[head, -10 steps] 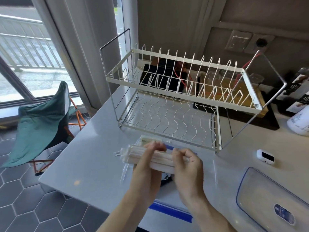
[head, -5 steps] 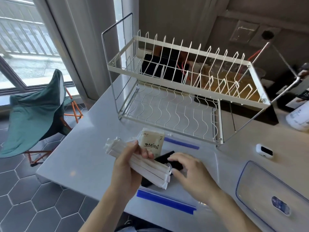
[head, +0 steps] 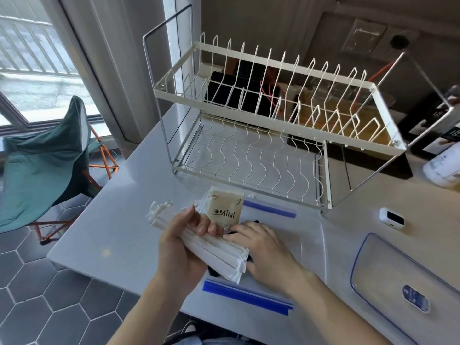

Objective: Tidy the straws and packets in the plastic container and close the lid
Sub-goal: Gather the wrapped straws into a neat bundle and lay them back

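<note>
My left hand [head: 181,250] is shut on a bundle of white paper-wrapped straws [head: 214,255], held slanted above the left end of the clear plastic container [head: 311,235]. The container has blue clip strips [head: 246,296] at its near and far sides. A beige packet marked MINI [head: 224,207] stands at its far left. My right hand [head: 263,247] lies palm down inside the container on black packets [head: 255,222]; its fingertips are hidden behind the straws. The clear lid [head: 398,275] with a blue rim lies on the table to the right.
A two-tier white wire dish rack [head: 261,125] stands just behind the container. A small white device [head: 391,217] sits right of it and a white bottle [head: 443,168] farther right. The table edge drops off at the left, beside a green folding chair [head: 42,158].
My right hand let go of the straw bundle and went down into the container onto the black packets. My left hand tilted the bundle and shifted it left.
</note>
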